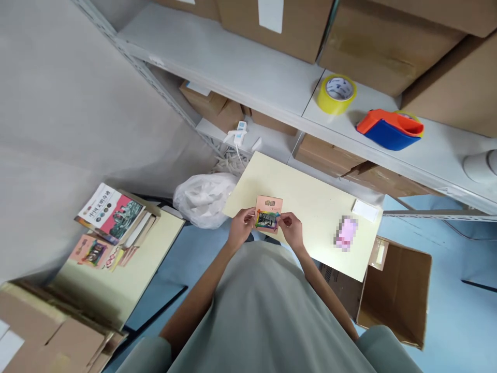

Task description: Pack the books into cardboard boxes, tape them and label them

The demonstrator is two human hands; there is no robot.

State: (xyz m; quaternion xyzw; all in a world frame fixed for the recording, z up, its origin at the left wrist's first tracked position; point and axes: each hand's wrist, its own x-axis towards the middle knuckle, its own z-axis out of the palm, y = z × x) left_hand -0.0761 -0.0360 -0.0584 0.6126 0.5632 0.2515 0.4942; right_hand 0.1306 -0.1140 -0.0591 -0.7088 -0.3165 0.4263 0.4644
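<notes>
Between my two hands is a small pink booklet (269, 203) with a dark picture in a rainbow-coloured frame on its cover. My left hand (241, 226) pinches its left edge, and my right hand (291, 228) grips the right edge. The booklet is at the front edge of a pale yellow table (306, 197). On the table's right part lies a blurred-out pink object (346, 233), with a white card or box (365, 210) just behind it.
Left, a second table (155, 254) bears stacked books (112, 212). A white plastic bag (204, 199) sits between the tables. An open cardboard box (396, 290) stands right. The shelf ahead holds yellow tape (337, 94), an orange-and-blue tape dispenser (390, 129) and cartons (388, 52).
</notes>
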